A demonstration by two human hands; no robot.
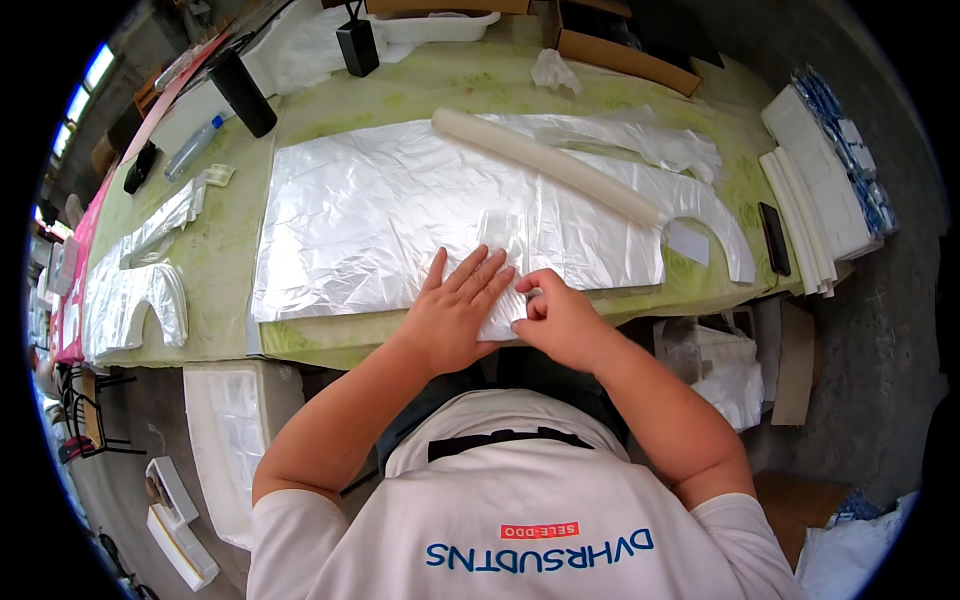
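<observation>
My left hand [452, 315] lies flat, fingers spread, on a small folded piece of shiny white plastic film [500, 322] at the table's near edge. Against the right edge of that piece, my right hand [562, 318] is closed, its thumb and curled fingers gripping the film. Beneath and beyond both hands spreads a stack of thin white plastic sheets [350, 220], with a curved cutout at the right end. A long pale roll or tube [550, 165] lies slantwise across the stack. Beyond my fingertips, a small clear rectangular patch [497, 228] rests on the sheets.
More folded white plastic [150, 285] lies at the left. A black cylinder [241, 94], a bottle [194, 148] and a black box-shaped object [357, 45] stand or lie toward the back. At the right are a phone [774, 239], pale rolled strips [797, 220] and stacked white packs [820, 170].
</observation>
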